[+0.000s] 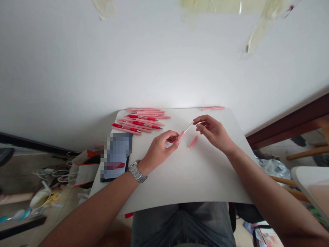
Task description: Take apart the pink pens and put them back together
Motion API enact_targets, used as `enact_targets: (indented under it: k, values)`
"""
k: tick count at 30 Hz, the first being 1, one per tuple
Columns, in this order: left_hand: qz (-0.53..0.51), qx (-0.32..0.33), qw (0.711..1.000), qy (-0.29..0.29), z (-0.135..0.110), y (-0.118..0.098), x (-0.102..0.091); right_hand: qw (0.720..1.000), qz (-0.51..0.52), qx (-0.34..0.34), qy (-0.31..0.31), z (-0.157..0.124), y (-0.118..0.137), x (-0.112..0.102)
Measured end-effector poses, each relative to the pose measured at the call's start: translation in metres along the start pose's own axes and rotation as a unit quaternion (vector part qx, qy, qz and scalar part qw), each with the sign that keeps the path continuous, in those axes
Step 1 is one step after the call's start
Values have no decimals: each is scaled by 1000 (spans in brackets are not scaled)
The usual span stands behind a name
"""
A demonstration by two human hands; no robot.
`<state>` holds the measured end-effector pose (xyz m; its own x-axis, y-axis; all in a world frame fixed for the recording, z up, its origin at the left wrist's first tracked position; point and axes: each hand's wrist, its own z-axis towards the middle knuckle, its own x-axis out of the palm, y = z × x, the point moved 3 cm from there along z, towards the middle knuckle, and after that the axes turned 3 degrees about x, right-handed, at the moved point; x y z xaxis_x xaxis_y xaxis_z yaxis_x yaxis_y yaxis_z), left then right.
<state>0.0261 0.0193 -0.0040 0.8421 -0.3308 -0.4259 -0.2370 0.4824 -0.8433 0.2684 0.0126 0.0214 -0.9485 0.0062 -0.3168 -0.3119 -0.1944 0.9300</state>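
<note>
My left hand [166, 143] is closed around a pink pen barrel [181, 135], held above the white table. A thin, clear-and-white pen refill [189, 127] sticks out of the barrel, slanting up to the right. At its far end is the index fingertip of my right hand [209, 129]. The thumb of that hand sits a little apart, below the index finger, and the other fingers are curled loosely. On the tabletop between and below the hands lies a short pink pen part [193, 141].
Several pink and red pens [144, 120] lie in a pile at the table's back left. One pink pen [213, 108] rests along the back edge by the wall. A tablet-like device [117, 156], partly blurred, lies at the left edge of the white table [180, 185].
</note>
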Motion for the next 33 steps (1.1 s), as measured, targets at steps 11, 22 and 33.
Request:
enact_targets:
  k: [11,22,33]
  values:
    - [1,-4,1000,-6,0,1,-1,926,-292,-166,171,1,-17,-8]
    - [5,0,1000,-11,1,1,-1,909,-304,-186,218,-2,-19,-3]
    - [-3,0,1000,-10,1,2,-1,918,-291,-177,204,-1,-13,-1]
